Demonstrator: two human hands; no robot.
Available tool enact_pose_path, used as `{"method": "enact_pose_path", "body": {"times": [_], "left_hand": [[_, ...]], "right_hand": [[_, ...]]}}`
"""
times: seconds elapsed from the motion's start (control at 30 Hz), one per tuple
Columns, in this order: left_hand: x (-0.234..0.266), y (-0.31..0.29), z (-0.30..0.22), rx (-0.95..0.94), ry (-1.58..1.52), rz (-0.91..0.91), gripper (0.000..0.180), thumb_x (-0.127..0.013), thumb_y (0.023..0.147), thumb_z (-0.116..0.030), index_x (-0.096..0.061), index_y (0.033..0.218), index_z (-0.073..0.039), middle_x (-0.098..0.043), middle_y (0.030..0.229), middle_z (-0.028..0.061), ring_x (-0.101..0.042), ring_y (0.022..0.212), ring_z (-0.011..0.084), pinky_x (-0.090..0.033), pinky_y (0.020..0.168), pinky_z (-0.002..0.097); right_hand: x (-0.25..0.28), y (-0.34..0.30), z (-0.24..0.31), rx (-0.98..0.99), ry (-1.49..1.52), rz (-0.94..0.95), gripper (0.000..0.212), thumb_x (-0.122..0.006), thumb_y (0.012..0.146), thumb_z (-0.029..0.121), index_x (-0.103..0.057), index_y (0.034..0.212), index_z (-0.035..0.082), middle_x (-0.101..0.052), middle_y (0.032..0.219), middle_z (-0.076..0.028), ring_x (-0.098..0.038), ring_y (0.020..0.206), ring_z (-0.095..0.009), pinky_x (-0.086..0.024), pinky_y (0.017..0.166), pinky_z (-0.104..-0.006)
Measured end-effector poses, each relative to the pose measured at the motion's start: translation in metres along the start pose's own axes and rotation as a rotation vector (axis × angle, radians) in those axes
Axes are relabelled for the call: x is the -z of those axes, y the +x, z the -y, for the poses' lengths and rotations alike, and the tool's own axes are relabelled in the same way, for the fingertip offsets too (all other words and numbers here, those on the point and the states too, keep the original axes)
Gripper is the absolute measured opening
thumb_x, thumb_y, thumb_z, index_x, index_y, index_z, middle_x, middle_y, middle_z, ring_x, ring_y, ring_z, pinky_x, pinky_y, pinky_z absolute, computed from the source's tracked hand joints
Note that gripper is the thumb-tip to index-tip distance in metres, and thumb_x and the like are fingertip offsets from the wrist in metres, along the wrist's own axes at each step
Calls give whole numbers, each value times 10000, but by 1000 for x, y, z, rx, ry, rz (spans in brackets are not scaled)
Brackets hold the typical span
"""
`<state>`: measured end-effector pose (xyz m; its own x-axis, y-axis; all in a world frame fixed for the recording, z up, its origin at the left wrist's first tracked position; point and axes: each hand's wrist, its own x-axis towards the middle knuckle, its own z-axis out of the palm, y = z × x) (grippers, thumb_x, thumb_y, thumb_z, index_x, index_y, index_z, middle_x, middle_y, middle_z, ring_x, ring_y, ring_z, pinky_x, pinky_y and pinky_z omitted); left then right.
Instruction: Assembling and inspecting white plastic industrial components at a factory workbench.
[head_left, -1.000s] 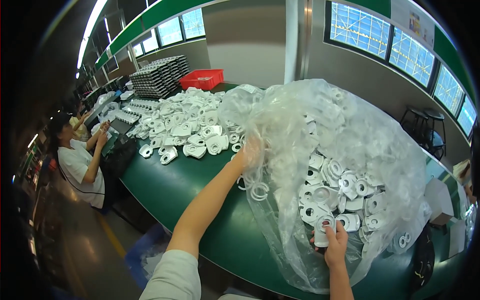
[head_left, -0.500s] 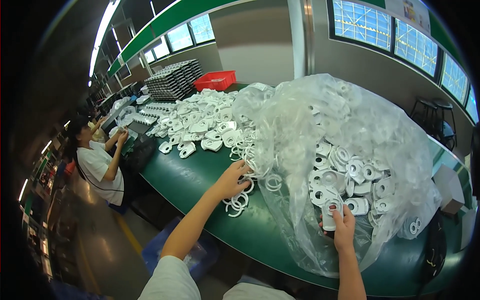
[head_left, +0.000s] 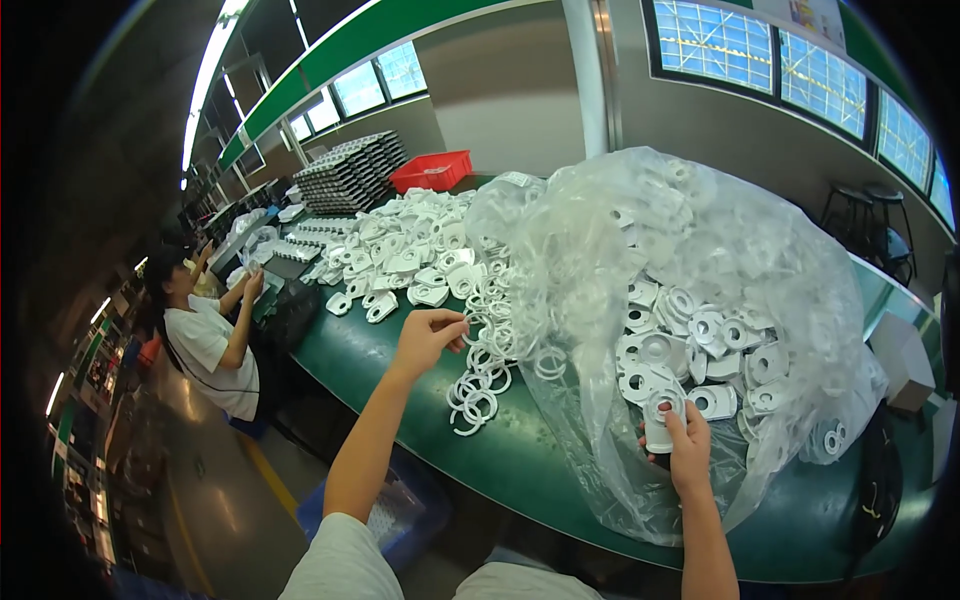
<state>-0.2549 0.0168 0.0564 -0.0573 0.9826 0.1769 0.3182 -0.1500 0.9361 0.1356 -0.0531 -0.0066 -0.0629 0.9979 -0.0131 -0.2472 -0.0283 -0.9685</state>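
White plastic is everywhere on the green desk (head_left: 400, 360). Lower right of the frame, the right hand (head_left: 686, 447) has its fingers clamped on a white cylindrical part (head_left: 660, 422) at the edge of the clear plastic bag (head_left: 690, 270). Left of centre, the left hand (head_left: 425, 337) pinches a thin white ring (head_left: 466, 322) above a loose heap of rings (head_left: 483, 385). Judging by the spread, some rings are already out of the bag, but many moulded pieces remain inside. Farther back, more white parts (head_left: 410, 255) cover the desk, then stacked trays (head_left: 350, 172) and a red bin (head_left: 432, 170). How many pieces the crumpled film hides is hard to tell; possibly most.
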Motion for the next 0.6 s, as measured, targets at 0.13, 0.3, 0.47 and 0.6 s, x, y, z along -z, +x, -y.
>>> {"method": "enact_pose_path", "body": {"times": [0.13, 0.3, 0.47, 0.6], "left_hand": [[-17, 5, -20, -68, -121, -26, 135, -631, 856, -73, -657, 934, 34, -665, 787, 62, -614, 654, 101, -450, 517, 212], [-89, 6, -50, -6, -362, 101, 147, -638, 849, -67, -636, 954, 35, -679, 827, 100, -616, 634, 117, -457, 513, 211], [-181, -4, -65, -23, -422, 208, 141, -641, 836, -52, -638, 952, 28, -676, 785, 94, -609, 597, 119, -458, 495, 221], [-223, -8, -50, 0, -513, 343, 135, -641, 829, -24, -639, 953, 30, -671, 799, 92, -619, 642, 121, -482, 552, 234]], "right_hand": [[3, 1, 3, -29, 52, -8, 196, -448, 951, 166, -502, 1076, 26, -641, 844, -136, -645, 613, -188, -480, 444, -242], [6, 6, 4, -124, 181, 46, 249, -437, 963, 165, -479, 1156, 14, -646, 904, -164, -660, 675, -227, -508, 490, -267], [7, 7, 6, -184, 230, 53, 306, -456, 955, 186, -459, 1202, 6, -647, 934, -174, -670, 719, -252, -530, 531, -289], [9, 3, 9, -206, 248, 35, 323, -434, 963, 221, -456, 1209, 13, -644, 948, -179, -671, 733, -265, -543, 561, -312]]}}
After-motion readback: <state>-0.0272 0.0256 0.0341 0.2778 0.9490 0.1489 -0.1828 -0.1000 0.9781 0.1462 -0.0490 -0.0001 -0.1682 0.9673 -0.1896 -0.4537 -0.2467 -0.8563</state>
